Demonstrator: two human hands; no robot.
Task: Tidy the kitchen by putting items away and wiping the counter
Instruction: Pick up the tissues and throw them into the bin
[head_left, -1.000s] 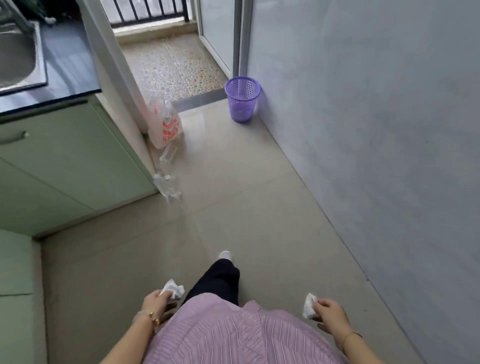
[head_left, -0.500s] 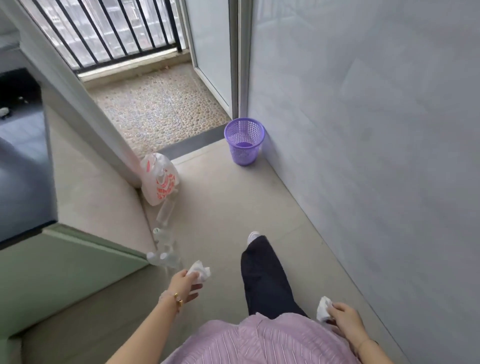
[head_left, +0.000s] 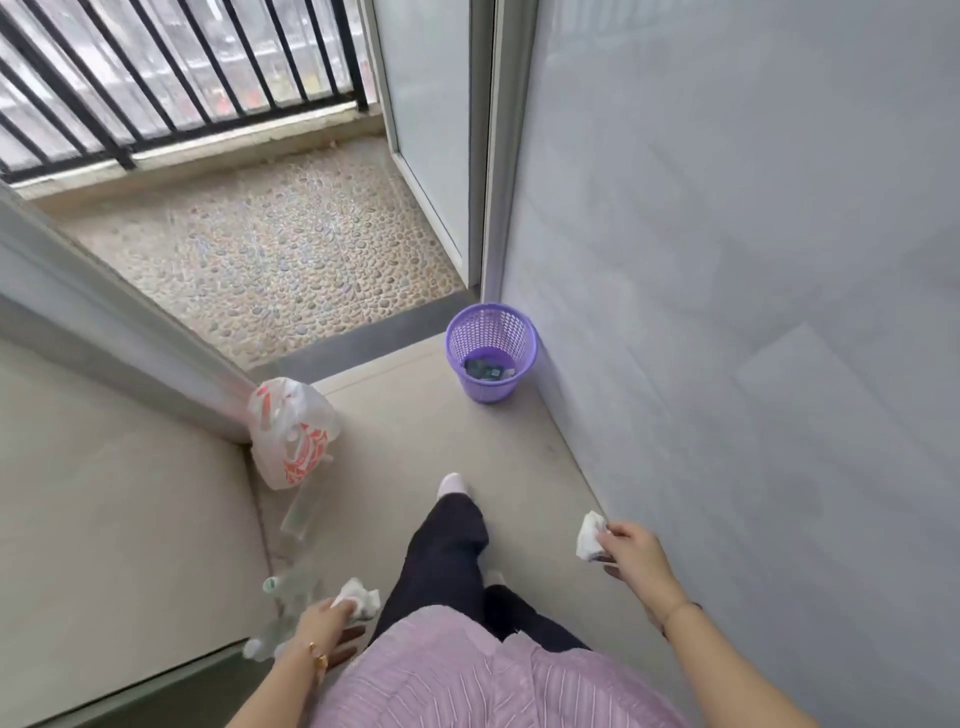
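A single head-worn, wide-angle camera looked steeply down and forward from above the person's torso. The left hand (head_left: 324, 621) and right hand (head_left: 631, 551) sat close at the bottom; beyond the fingers stood a purple basket (head_left: 491, 358), farther off.

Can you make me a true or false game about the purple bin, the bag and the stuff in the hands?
1. The purple bin stands against the wall. True.
2. The bin has nothing in it. False: something dark lies at the bottom.
3. Each hand holds a crumpled white tissue. True: left hand, right hand.
4. The plastic bag hangs on the railing. False: it sits on the floor by the door frame.
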